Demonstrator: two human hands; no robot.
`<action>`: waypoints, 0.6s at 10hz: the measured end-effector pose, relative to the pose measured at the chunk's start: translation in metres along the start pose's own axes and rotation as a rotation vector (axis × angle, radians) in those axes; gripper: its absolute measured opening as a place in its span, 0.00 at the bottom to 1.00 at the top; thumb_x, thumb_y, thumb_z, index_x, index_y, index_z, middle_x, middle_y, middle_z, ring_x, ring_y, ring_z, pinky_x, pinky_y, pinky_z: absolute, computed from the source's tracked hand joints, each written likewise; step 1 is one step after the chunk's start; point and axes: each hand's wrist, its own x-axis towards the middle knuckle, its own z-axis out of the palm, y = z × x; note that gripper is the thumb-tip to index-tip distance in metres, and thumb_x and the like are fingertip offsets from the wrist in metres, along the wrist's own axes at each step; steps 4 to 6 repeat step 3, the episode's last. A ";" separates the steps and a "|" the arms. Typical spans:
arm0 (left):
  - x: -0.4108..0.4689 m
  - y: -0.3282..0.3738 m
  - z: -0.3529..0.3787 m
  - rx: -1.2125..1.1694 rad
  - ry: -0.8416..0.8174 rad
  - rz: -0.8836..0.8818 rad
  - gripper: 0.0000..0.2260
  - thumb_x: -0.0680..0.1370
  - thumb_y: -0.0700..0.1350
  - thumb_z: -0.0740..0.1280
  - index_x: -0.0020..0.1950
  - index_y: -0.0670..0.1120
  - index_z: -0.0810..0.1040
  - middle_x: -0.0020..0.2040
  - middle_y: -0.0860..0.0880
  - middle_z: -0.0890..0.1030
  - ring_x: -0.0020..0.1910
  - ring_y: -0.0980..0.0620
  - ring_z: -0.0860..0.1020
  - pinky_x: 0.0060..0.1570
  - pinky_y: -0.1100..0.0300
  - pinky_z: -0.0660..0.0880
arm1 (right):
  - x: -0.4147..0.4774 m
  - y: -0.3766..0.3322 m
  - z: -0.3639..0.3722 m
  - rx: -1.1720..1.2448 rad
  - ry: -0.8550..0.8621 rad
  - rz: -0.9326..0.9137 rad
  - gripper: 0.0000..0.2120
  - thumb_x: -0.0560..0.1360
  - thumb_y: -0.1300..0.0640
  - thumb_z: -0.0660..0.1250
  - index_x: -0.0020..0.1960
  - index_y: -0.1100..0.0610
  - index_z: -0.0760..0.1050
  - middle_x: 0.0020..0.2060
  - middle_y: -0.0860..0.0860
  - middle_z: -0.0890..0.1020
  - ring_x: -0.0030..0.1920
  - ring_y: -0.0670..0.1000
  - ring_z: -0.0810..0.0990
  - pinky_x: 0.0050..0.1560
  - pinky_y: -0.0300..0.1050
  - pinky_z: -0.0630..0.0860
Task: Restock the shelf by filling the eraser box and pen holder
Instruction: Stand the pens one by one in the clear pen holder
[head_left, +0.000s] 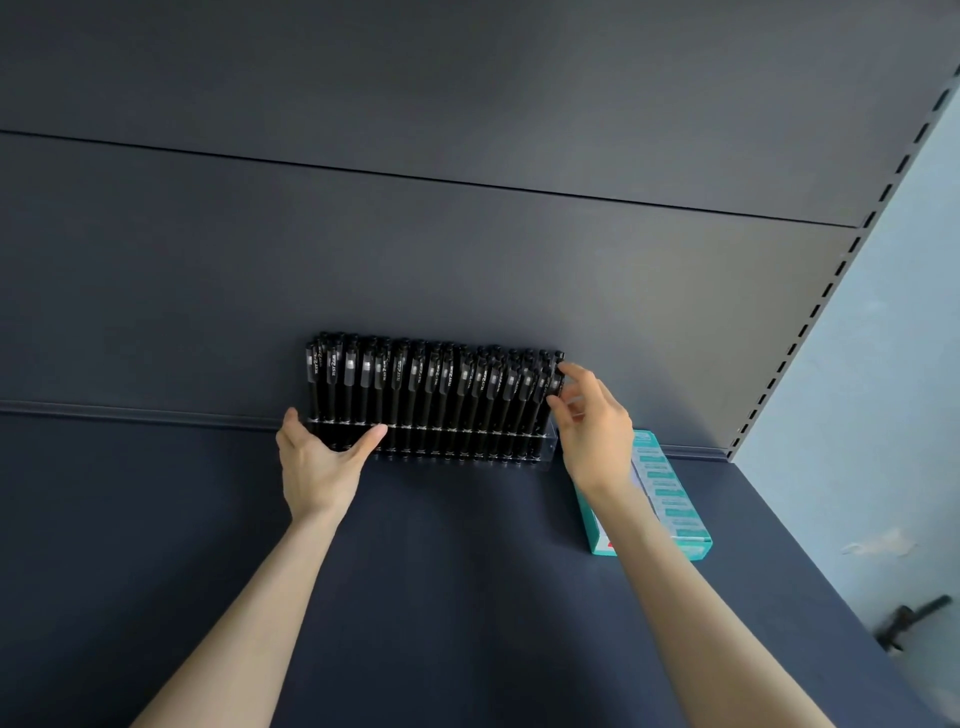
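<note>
Pen holder (519, 448): at the back of the shelf (467, 571), packed with black pens (415, 384).
Left hand (317, 462): fingers spread, thumb pressing the holder's lower front.
Right hand (592, 421): index and thumb pinching the rightmost pen (559, 378).
Eraser box (670, 499): lying flat beside the right wrist.

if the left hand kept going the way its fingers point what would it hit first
The clear pen holder: fingertips of the left hand seem to touch its lower front, black pens just behind.

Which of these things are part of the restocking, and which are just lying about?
Job: pen holder, black pens, teal eraser box, left hand on the holder, right hand pinching the end pen.
Lying about: dark object at lower right.
</note>
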 end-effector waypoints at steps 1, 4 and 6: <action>-0.002 0.002 -0.002 -0.007 -0.020 -0.016 0.50 0.67 0.59 0.74 0.77 0.40 0.50 0.76 0.41 0.58 0.72 0.41 0.62 0.63 0.42 0.68 | -0.001 0.000 -0.003 0.015 -0.015 0.007 0.16 0.75 0.62 0.67 0.62 0.55 0.74 0.43 0.51 0.79 0.37 0.52 0.78 0.43 0.50 0.77; -0.008 0.002 -0.008 -0.071 -0.069 -0.039 0.52 0.69 0.56 0.74 0.77 0.38 0.43 0.77 0.39 0.53 0.76 0.43 0.54 0.72 0.47 0.58 | -0.007 -0.006 -0.014 0.101 -0.050 0.053 0.17 0.76 0.61 0.65 0.64 0.53 0.72 0.45 0.50 0.79 0.38 0.51 0.78 0.46 0.53 0.77; -0.008 0.002 -0.008 -0.071 -0.069 -0.039 0.52 0.69 0.56 0.74 0.77 0.38 0.43 0.77 0.39 0.53 0.76 0.43 0.54 0.72 0.47 0.58 | -0.007 -0.006 -0.014 0.101 -0.050 0.053 0.17 0.76 0.61 0.65 0.64 0.53 0.72 0.45 0.50 0.79 0.38 0.51 0.78 0.46 0.53 0.77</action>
